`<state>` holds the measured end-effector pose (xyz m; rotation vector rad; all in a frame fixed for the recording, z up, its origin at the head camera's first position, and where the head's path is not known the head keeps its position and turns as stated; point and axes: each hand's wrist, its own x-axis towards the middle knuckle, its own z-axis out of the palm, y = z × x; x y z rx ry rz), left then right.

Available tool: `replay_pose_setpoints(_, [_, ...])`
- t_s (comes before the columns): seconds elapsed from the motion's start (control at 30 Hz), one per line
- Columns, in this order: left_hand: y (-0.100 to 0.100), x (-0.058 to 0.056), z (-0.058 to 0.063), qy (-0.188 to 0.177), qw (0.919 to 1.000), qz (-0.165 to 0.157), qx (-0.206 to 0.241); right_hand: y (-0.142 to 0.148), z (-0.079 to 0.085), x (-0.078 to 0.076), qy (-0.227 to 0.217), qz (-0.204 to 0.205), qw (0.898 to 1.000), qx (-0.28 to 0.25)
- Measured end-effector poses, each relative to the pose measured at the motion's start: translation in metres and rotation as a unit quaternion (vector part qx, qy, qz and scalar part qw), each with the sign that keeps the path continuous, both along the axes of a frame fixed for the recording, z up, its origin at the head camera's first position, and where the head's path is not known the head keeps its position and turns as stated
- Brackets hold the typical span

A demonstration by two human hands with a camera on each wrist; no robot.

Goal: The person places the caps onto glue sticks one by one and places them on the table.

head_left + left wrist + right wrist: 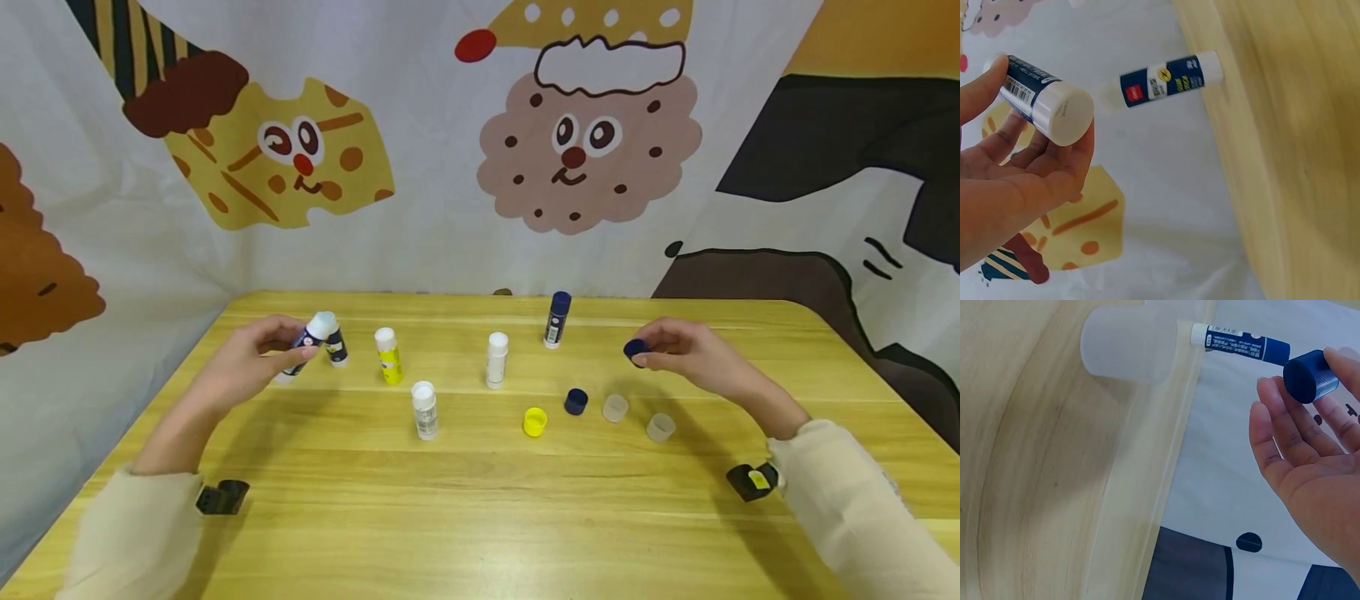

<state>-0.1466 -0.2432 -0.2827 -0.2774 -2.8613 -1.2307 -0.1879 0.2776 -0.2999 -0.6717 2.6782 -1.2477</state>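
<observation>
My left hand (243,367) holds an uncapped glue stick (309,335) with a dark blue label, tilted above the table's left side; its white base faces the camera in the left wrist view. Just behind it stands another dark blue uncapped glue stick (1161,81). Between thumb and fingers, my right hand (697,358) pinches a dark blue ribbed cap (1311,376), raised over the table's right side. A glue stick (556,321) with its blue cap on stands at the back, left of that hand. The two hands are far apart.
A yellow glue stick (389,358) and white ones (425,411) (497,361) stand uncapped mid-table. Loose caps lie in a row at right: yellow (535,422), dark blue (576,402) and two translucent (615,408) (661,427). A printed cloth (427,250) hangs behind the wooden table (465,517).
</observation>
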Motion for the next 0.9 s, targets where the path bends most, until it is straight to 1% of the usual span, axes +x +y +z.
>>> replay_pose_setpoints(0.23, [0.014,0.005,0.002,0.02,0.9997,-0.008,-0.01,-0.006,0.003,0.005,0.014,-0.005,1.0,0.002])
replay_pose_setpoints(0.4, [0.024,0.008,0.003,0.017,0.9997,-0.015,-0.008,-0.011,0.005,0.009,0.023,-0.012,1.0,0.011])
replay_pose_setpoints(0.57, [0.033,0.011,0.003,0.01,0.9998,-0.015,-0.004,-0.015,0.005,0.013,0.027,-0.015,0.999,0.007])
replay_pose_setpoints(0.73, [0.041,0.012,0.001,0.016,0.9997,-0.016,0.002,-0.022,0.003,0.018,0.031,-0.024,0.999,0.003])
replay_pose_setpoints(0.9, [0.047,0.014,0.0,0.021,0.9995,-0.022,0.0,-0.027,0.004,0.021,0.029,-0.019,0.999,-0.004])
